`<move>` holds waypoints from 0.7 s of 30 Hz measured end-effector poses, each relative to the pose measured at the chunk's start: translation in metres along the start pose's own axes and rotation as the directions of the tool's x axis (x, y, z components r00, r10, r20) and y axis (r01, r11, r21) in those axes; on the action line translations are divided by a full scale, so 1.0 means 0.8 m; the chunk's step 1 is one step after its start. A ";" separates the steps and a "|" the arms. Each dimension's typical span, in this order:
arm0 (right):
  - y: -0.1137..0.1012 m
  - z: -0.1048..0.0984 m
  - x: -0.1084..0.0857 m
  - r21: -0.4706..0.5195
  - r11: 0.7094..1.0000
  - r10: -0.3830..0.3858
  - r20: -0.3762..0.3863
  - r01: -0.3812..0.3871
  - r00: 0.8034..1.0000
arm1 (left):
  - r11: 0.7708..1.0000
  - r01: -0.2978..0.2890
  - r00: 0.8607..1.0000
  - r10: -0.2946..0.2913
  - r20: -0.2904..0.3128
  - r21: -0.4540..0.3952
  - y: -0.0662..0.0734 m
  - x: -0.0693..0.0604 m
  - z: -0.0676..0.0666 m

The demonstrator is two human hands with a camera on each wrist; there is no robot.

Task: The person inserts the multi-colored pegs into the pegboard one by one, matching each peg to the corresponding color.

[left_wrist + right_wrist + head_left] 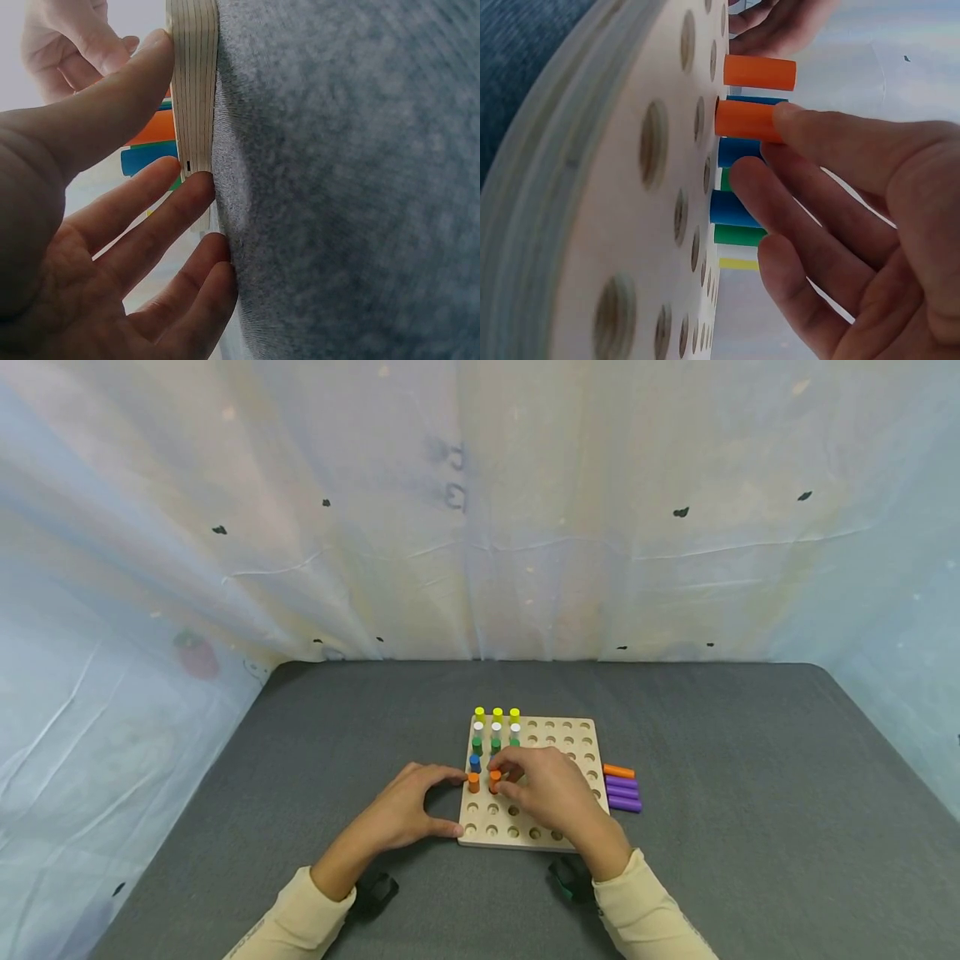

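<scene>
A wooden pegboard [517,844] lies flat, with rows of round holes. My right hand [551,785] pinches an orange peg [746,118] between thumb and fingers; its lower end meets a hole in the second column. To its left another orange peg [473,783] stands upright. Behind them stand blue pegs [475,763], green pegs [477,746], white pegs [478,729] and yellow pegs [479,713]. My left hand [408,802] rests against the board's left side, thumb at the near corner, fingers extended in the left wrist view.
Right of the board lie a loose orange peg [619,771] and several purple pegs [622,793]. A dark grey cloth covers the table [720,827]. Pale sheeting [555,527] hangs behind and at both sides. Black devices [375,893] sit under the wrists.
</scene>
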State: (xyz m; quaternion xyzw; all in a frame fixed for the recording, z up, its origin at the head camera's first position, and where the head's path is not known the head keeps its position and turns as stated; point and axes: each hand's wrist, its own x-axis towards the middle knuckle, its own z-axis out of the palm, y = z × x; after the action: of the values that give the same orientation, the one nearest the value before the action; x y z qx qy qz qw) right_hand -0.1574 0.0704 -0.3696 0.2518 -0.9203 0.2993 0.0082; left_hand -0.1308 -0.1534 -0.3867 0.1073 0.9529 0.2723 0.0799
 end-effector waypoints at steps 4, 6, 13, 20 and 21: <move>-0.001 0.000 0.000 -0.003 1.000 -0.005 -0.003 0.005 1.000 | 1.000 -0.003 1.000 0.003 -0.002 -0.002 -0.001 0.000 0.000; -0.001 0.001 0.000 -0.004 1.000 -0.011 -0.003 0.011 1.000 | 1.000 -0.006 1.000 0.006 -0.004 0.000 -0.001 0.000 0.001; 0.000 0.003 0.000 -0.031 1.000 -0.003 0.023 0.004 1.000 | 1.000 -0.023 1.000 0.023 -0.006 -0.012 -0.003 0.001 0.001; -0.001 -0.004 -0.004 -0.023 1.000 0.004 0.050 -0.003 0.999 | 1.000 -0.004 1.000 0.004 -0.004 -0.024 -0.001 0.001 0.000; -0.001 -0.006 -0.006 -0.014 1.000 0.010 0.051 -0.009 0.999 | 1.000 -0.004 1.000 0.004 -0.003 -0.024 -0.001 0.000 0.000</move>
State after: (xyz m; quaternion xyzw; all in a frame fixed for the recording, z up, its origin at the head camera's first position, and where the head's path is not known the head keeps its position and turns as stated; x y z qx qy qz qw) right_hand -0.1536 0.0746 -0.3658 0.2551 -0.9234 0.2863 -0.0151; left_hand -0.1312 -0.1542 -0.3870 0.1078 0.9495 0.2838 0.0794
